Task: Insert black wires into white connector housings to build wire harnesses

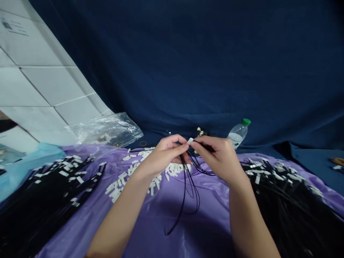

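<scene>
Between my two hands is a small white connector piece (190, 141), pinched by my left hand (172, 148) at its lower end. Thin black cables (185, 182) hang in loops from beneath my fingers over the purple sheet. My right hand (215, 152) is closed at the other side of the white piece, fingertips pressed on the black cable by it. Exactly where the cable meets the piece is too small to make out. Beneath and behind my left hand, a pile of loose white pieces (122, 179) is spread on the sheet.
Bundles of black cables with white ends lie at left (53, 193) and right (279, 193) on the purple sheet (161, 229). A clear plastic bag (107, 129) and a green-capped bottle (238, 134) are at the back, before a dark blue cloth (188, 64). White boxes (40, 71) stand left.
</scene>
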### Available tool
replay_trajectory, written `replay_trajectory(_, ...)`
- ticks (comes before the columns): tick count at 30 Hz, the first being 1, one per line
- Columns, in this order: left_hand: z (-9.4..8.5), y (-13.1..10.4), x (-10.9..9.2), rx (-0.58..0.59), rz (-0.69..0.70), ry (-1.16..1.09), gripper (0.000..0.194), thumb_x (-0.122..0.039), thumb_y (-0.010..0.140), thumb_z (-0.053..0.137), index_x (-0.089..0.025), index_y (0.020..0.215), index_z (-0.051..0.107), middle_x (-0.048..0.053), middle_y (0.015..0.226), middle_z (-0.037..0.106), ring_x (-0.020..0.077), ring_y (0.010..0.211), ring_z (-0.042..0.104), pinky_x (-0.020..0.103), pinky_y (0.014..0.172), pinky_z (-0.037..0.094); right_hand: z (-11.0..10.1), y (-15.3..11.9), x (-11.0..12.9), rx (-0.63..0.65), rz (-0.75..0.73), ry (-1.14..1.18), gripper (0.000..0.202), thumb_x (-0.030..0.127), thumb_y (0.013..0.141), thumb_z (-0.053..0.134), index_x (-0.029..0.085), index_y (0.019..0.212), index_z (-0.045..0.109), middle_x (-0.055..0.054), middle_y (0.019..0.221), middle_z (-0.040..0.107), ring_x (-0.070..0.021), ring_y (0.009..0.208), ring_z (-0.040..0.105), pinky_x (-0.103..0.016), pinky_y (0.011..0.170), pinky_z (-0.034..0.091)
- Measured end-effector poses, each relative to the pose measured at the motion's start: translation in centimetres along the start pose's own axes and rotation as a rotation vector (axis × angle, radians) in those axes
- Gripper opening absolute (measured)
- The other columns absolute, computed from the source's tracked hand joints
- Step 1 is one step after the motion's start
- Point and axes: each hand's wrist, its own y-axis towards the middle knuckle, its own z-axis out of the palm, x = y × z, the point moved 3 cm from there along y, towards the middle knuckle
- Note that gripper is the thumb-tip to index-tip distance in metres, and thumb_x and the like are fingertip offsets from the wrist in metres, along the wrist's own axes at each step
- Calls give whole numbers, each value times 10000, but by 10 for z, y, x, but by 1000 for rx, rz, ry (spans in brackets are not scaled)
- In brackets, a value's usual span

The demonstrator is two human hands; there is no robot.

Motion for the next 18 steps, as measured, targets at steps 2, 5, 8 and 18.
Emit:
replay_trajectory(2,-2,1,-1,-38,42,-19,205,-361,836,613,-167,807,552,21,670,619,137,652,625,290,668,511,-4,1,4,-137,-59,-115,202,311,877,598,202,1030,671,-33,887,670,-168,795,594,-326,751,449)
replay_trajectory(5,-9,1,-3,-176,99,-71,207,-363,821,629,-173,791,552,3,637,603,128,626,612,260,639,494,-14,-4,18,-403,-152,-248,234,269,832,653,201,1056,647,-87,1032,639,-237,968,577,-416,879,427)
replay_trajectory(8,-16,-1,-6,-310,156,-114,198,-362,814,636,-170,815,588,7,657,611,105,633,590,212,606,455,-21,-13,34,-520,-214,-190,149,167,813,661,208,955,641,-70,917,639,-192,841,590,-357,785,464)
replay_trajectory(18,-14,-10,-16,-472,294,-312,157,-304,790,645,-175,797,557,-6,716,575,95,670,570,201,577,411,15,-10,32,-56,-28,-87,134,244,887,555,207,913,681,-7,808,664,-154,727,612,-286,680,467)
